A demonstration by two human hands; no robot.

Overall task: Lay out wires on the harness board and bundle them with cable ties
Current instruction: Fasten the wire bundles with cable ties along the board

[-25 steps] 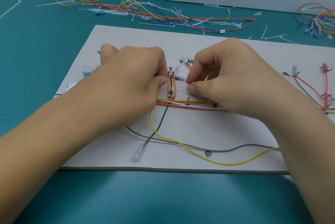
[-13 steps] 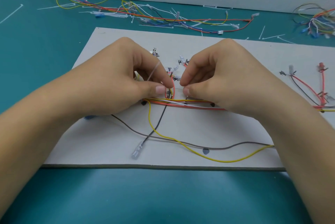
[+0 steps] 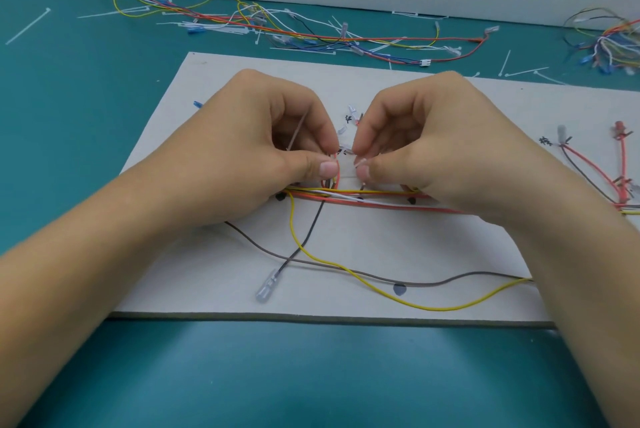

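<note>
**Both hands pinch a cable tie above the wires**

The left hand (image 3: 270, 150) and right hand (image 3: 426, 147) rest on the white board (image 3: 381, 247), thumbs almost touching. The left hand is curled, with thumb and forefinger pinching a clear cable tie (image 3: 296, 133) whose tail slants up through its fingers. The right hand, also curled, pinches the tie's other end between thumb and forefinger. Just under both thumbs lies the bundle of wires (image 3: 346, 197), red, yellow and white, running sideways beneath both hands.

Nearer the person than the hands, a yellow wire (image 3: 433, 307) loops across the board and crosses a brown wire (image 3: 433, 284). A dark wire (image 3: 311, 230) drops from below the left thumb to a clear plug (image 3: 266, 287).

The board lies on a teal counter (image 3: 311, 375). Beyond the hands, loose wires (image 3: 311, 36) are strewn along the wall, with spare ties (image 3: 27, 25) far out past the left hand.
</note>
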